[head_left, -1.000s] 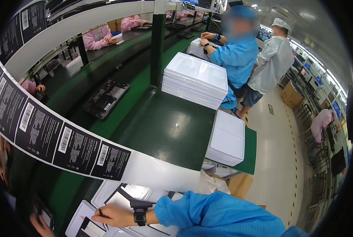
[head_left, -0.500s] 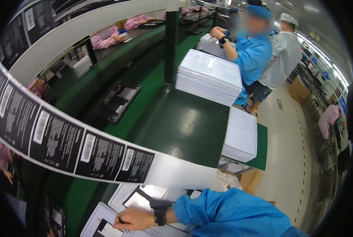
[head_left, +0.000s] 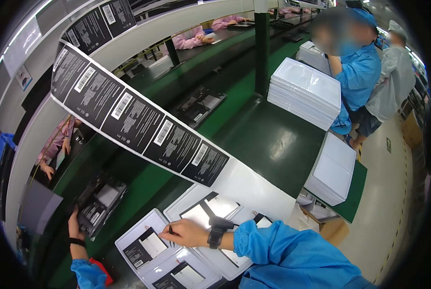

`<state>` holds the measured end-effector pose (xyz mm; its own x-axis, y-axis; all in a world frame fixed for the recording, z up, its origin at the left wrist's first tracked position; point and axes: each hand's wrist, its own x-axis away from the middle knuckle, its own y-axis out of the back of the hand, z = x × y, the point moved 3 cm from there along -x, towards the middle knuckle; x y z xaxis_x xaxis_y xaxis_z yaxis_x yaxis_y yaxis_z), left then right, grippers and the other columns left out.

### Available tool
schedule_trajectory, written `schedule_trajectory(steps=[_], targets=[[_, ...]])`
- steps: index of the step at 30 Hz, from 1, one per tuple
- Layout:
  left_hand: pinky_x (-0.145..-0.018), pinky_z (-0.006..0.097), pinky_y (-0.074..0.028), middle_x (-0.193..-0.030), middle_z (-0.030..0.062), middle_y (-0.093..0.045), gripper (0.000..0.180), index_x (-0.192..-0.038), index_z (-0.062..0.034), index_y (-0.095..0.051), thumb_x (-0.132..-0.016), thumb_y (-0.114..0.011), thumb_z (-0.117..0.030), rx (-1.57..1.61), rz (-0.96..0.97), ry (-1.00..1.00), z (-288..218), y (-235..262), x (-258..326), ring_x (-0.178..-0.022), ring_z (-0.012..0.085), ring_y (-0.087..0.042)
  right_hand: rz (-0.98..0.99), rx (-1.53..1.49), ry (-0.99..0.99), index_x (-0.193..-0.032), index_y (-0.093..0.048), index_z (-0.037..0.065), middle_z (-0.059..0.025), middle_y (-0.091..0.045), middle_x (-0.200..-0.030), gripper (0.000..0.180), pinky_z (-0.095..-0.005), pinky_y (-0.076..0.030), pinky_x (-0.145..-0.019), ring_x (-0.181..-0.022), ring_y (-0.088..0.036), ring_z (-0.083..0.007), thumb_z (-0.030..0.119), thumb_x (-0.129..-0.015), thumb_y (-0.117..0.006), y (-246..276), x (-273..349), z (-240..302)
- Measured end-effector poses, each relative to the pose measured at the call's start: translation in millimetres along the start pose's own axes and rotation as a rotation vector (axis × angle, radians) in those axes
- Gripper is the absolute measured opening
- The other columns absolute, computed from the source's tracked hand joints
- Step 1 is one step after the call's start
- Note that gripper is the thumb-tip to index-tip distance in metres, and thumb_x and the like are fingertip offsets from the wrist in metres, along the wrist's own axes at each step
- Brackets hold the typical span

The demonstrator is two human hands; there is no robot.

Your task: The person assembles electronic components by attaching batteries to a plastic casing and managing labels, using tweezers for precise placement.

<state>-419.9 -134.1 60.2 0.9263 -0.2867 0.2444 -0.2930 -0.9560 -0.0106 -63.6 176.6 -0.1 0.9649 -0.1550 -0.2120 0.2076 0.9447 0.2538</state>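
My left hand (head_left: 76,227), a black band at its wrist, is at the near left edge of an opened laptop base (head_left: 99,204) on the green belt. Its fingers curl at that edge and are partly hidden. My right hand (head_left: 182,233) pinches a slim dark tool (head_left: 171,230), perhaps tweezers, over the white trays. Beneath it, a flat black-and-white battery (head_left: 145,248) lies in a white plastic tray (head_left: 124,237). Another such battery (head_left: 179,279) lies in the nearer tray compartment. Further batteries (head_left: 210,207) lie beyond my right wrist, which wears a dark strap device.
A long strip of black labels (head_left: 133,123) hangs across the view above the trays. White tray stacks (head_left: 304,89) stand at the far right of the dark table. Another laptop base (head_left: 198,106) lies further along the belt. A person in blue (head_left: 357,67) works beyond.
The view has swung left, bringing my left hand and the near laptop base into sight. My right hand still holds the dark tool over the trays.
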Motion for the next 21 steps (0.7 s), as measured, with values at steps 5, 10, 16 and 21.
schedule_trajectory(steps=[5,10,16,21], targets=[[-0.09,0.039,-0.06,-0.115,0.0112,-0.076,0.044,-0.124,-0.0047,-0.068,-0.097,-0.07,-0.039,0.159,0.133,0.036,-5,-125,23,-0.097,0.0265,-0.074,-0.043,0.018,0.08,-0.091,-0.075,0.006,-0.0123,-0.064,-0.067,0.034,-0.0371,-0.047,-0.058,-0.058,-0.06,-0.0285,0.037,-0.101,-0.065,1,0,2],[-0.09,0.042,-0.061,-0.113,0.0129,-0.076,0.042,-0.122,-0.0046,-0.067,-0.098,-0.069,-0.039,0.284,0.282,0.086,2,-246,13,-0.096,0.0285,-0.074,-0.506,-0.092,0.207,-0.073,-0.065,-0.002,-0.0167,-0.064,-0.068,0.038,-0.0397,-0.046,-0.054,-0.055,-0.061,-0.0349,0.026,-0.099,-0.07,40,-8,1],[-0.095,0.043,-0.058,-0.12,0.0143,-0.072,0.042,-0.129,-0.0061,-0.064,-0.104,-0.058,-0.039,0.451,0.471,0.055,35,-369,-73,-0.104,0.028,-0.071,-0.851,-0.127,-0.104,-0.095,-0.069,0.001,-0.0144,-0.07,-0.08,0.033,-0.0436,-0.051,-0.068,-0.074,-0.067,-0.0332,0.032,-0.103,-0.061,95,-16,-49],[-0.091,0.044,-0.058,-0.131,0.0136,-0.066,0.062,-0.134,-0.0047,-0.06,-0.099,-0.061,-0.056,0.214,0.533,0.053,58,-440,-161,-0.111,0.0277,-0.066,-0.795,-0.066,-0.06,-0.114,-0.071,0.003,-0.0194,-0.073,-0.103,0.032,-0.045,-0.053,-0.084,-0.096,-0.069,-0.0398,0.031,-0.102,-0.061,90,-20,-45]])
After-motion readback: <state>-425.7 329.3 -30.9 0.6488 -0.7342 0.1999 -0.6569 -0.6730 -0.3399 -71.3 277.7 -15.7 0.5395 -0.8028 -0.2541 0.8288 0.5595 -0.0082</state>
